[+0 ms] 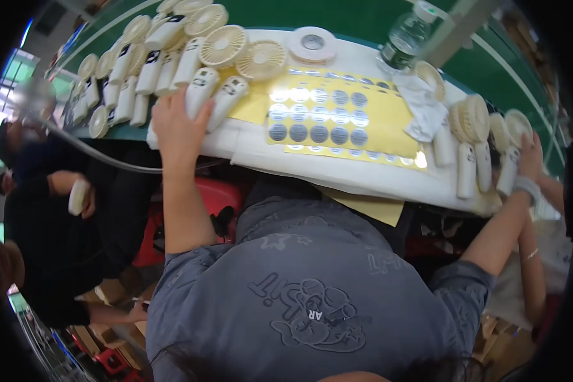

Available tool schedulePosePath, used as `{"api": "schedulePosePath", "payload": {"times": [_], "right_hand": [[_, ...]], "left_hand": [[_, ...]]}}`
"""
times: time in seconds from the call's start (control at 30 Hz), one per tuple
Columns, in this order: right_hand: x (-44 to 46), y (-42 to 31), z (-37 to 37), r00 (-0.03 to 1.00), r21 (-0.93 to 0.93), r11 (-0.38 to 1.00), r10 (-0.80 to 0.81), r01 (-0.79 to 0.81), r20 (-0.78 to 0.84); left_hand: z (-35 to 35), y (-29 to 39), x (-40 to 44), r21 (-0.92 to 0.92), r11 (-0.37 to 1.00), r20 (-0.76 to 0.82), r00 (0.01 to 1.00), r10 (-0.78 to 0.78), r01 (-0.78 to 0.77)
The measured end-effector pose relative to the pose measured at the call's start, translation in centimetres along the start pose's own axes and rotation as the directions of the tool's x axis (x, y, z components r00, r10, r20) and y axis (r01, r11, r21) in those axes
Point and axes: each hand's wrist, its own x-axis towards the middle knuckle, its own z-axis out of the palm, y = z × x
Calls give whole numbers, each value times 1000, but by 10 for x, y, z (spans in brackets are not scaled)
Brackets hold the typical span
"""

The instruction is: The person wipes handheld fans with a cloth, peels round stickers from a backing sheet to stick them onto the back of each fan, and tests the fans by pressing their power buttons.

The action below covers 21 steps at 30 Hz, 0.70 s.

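Observation:
My left hand [177, 121] is closed round the lower handle of a white handheld fan [200, 93], thumb on its right side. A second handheld fan [228, 102] lies right beside it, its round cream grille pointing away from me. At the far right of the table, my right hand [530, 158] grips another handheld fan [508, 170] by its side; its fingers are partly hidden. More fans [466, 169] lie next to that one. Between my hands are yellow sheets [382, 121] carrying rows of round silver stickers [319, 134].
Many fans [127, 99] are piled at the left. A tape roll [312, 43], a plastic bottle [404, 41] and crumpled white paper [422, 108] stand or lie toward the back. A bent metal tube [95, 156] crosses at left. Other people [51, 242] sit close on both sides.

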Motion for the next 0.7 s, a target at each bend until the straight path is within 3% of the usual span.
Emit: {"api": "schedulePosePath", "payload": {"times": [0.03, 0.1, 0.2, 0.27, 0.33, 0.4, 0.47, 0.53, 0.6, 0.67, 0.7], "right_hand": [[-4, -15, -3, 1000, -39, 999, -16, 15, -25], [-30, -90, -4, 993, -112, 993, -37, 25, -113], [-43, -143, -14, 982, -159, 982, 74, -102, -171], [-41, -144, -13, 983, -165, 982, 67, -96, -169], [-45, -152, -15, 986, -173, 982, 53, -80, -155], [-45, -163, -12, 989, -147, 987, 37, -58, -144], [-48, -177, -10, 989, -97, 994, 31, -45, -143], [-41, -172, 2, 992, -140, 989, 23, -40, -123], [-34, -165, 14, 996, -158, 987, 24, -37, -84], [-23, -157, 25, 999, -150, 988, 24, -27, -23], [-17, -148, 32, 998, -119, 993, 26, -18, 63]], "left_hand": [[5, -7, 1, 38, 996, -26, 996, 85, -84], [7, -9, 0, 18, 993, -61, 991, 116, -115], [6, -7, -3, -158, 987, -85, 996, 27, -40], [4, -2, -5, -244, 967, -174, 984, 31, -73], [5, 1, -7, -447, 887, -231, 973, 9, -115], [0, 12, -9, -771, 637, -43, 999, -28, -15], [-5, 28, -18, -932, 351, 106, 994, 17, 93], [-6, 50, -25, -979, 101, 188, 975, 116, 177], [-5, 67, -35, -944, -48, 306, 922, 236, 325], [-2, 83, -45, -878, -123, 407, 857, 317, 463], [0, 90, -46, -885, -112, 387, 849, 360, 451]]}}
